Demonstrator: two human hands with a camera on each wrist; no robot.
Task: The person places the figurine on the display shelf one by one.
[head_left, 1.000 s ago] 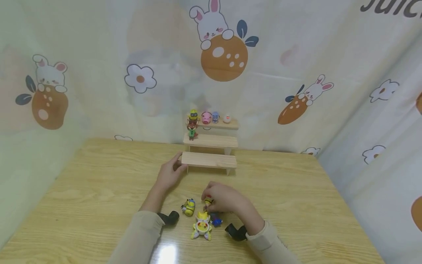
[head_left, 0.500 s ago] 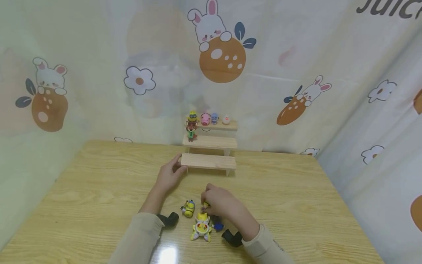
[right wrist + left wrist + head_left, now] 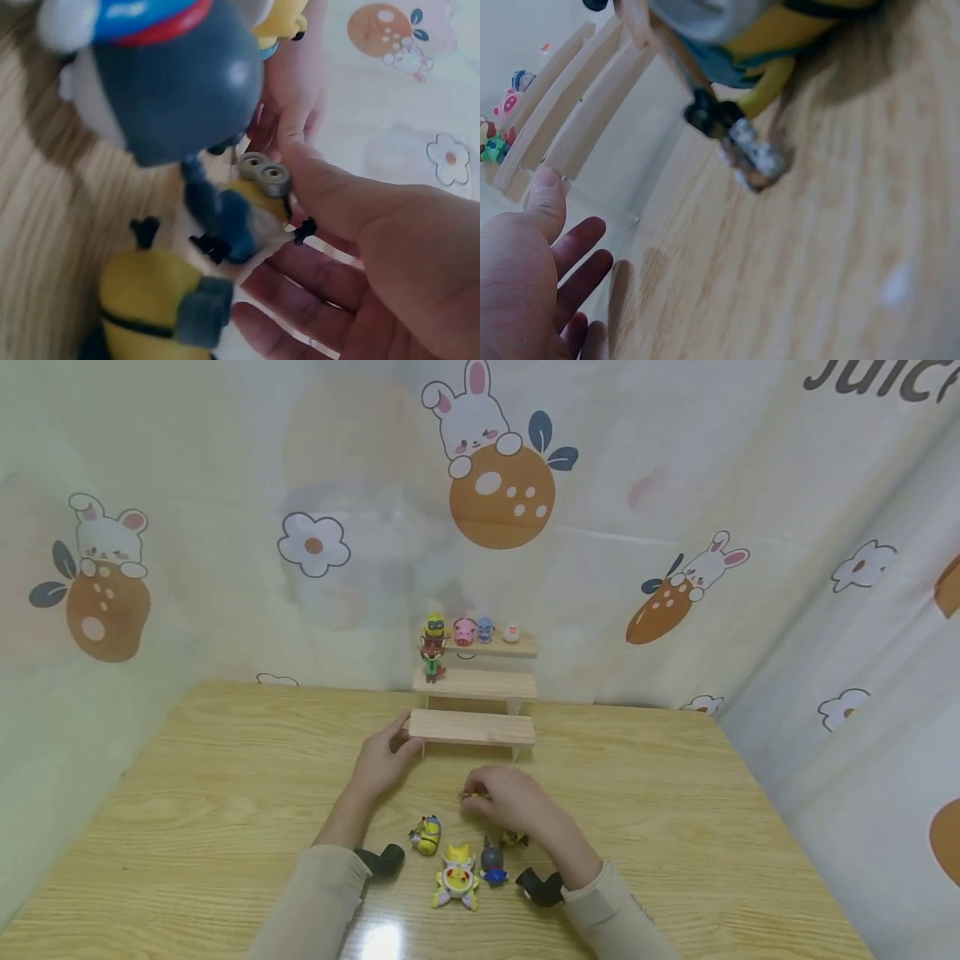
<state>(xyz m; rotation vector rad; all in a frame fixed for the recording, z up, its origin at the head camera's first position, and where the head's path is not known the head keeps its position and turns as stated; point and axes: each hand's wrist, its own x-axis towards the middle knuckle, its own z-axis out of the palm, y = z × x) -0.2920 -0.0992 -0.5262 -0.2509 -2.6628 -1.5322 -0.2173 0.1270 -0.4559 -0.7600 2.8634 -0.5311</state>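
Note:
My left hand [image 3: 382,760] is at the left end of a three-step wooden display stand [image 3: 472,727]. In the left wrist view its thumb touches the lowest step and the other fingers lie loose. My right hand [image 3: 513,797] holds a small minion figure [image 3: 259,199] with two-eyed goggles and blue overalls, between thumb and fingers, above the table in front of the stand. Near it are a second minion [image 3: 154,300], a grey-headed figure in blue [image 3: 492,864], a yellow figure with a white-rimmed face [image 3: 457,878] and another minion [image 3: 427,835].
On the top step stand a minion [image 3: 435,627], a pink pig [image 3: 464,632], a blue figure [image 3: 485,629] and a white round figure [image 3: 512,632]. A fox figure [image 3: 432,662] is on the middle step. A printed curtain [image 3: 360,610] hangs behind the wooden table [image 3: 225,827].
My right hand has picked up the minion and moved it slightly forward from among the figures; the grey-headed figure and a second minion now show. My left hand stays at the stand.

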